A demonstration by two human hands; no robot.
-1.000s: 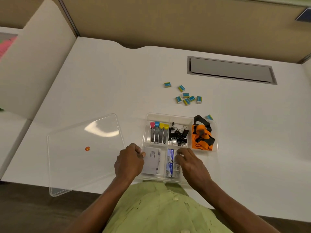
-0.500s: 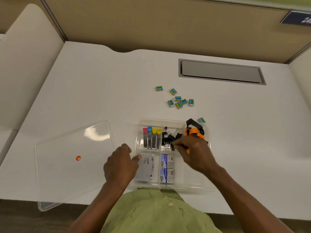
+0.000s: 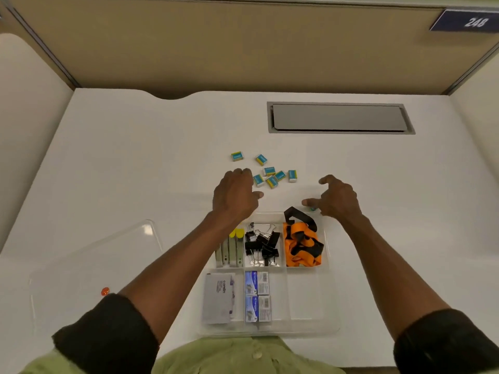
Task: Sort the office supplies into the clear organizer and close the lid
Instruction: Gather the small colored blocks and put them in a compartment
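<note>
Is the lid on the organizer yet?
No, the clear lid lies on the desk left of the open organizer.

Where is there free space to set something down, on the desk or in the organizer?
Free: in the organizer, the front-right compartment, beside the staple boxes, nearer than the lanyard; the desk right of it; the stretch beyond the lid. Crowded: the erasers between the left hand and right hand, and the back compartments.

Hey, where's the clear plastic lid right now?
In the head view, the clear plastic lid lies flat on the white desk at the left, right beside the clear compartmented organizer.
</note>
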